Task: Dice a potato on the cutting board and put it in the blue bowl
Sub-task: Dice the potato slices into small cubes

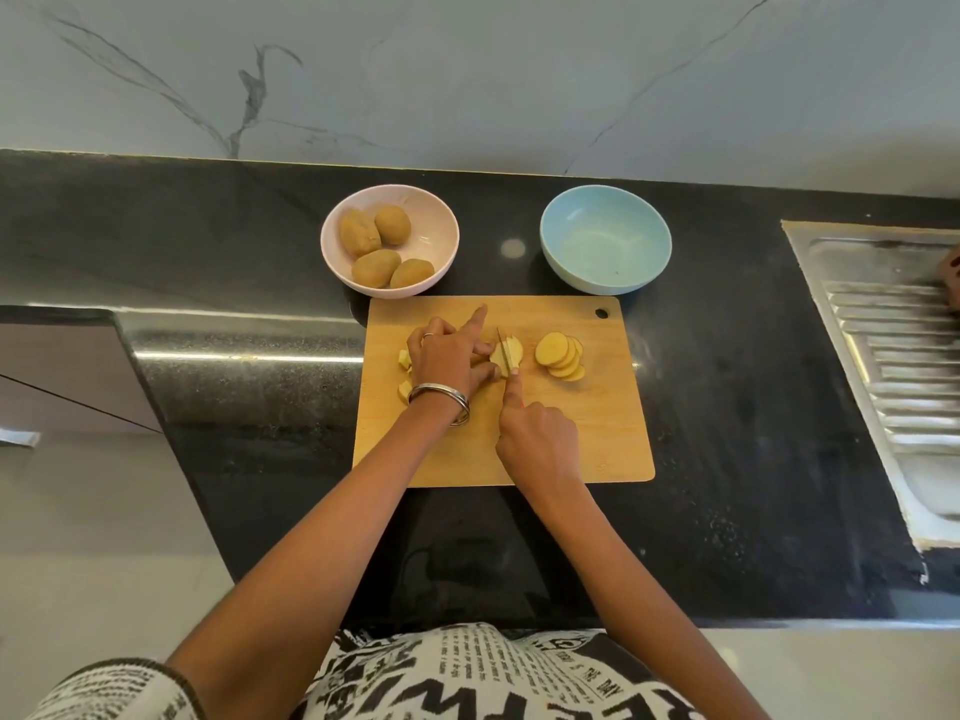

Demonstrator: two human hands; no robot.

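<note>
A wooden cutting board point(587, 439) lies on the black counter. My left hand point(449, 356) presses down on a small stack of potato slices point(511, 350) at the board's middle, index finger raised. My right hand point(537, 433) grips a knife point(503, 350), its blade standing in that stack. A fanned pile of round potato slices point(560, 354) rests to the right. Cut potato pieces point(404, 374) lie left of my left hand, partly hidden by it. The blue bowl point(605, 239) stands empty behind the board's right half.
A pink bowl point(389, 246) with several whole potatoes stands behind the board's left half. A steel sink drainboard point(893, 356) lies at the right. The counter's front edge runs near my body, and a marble wall rises behind the bowls.
</note>
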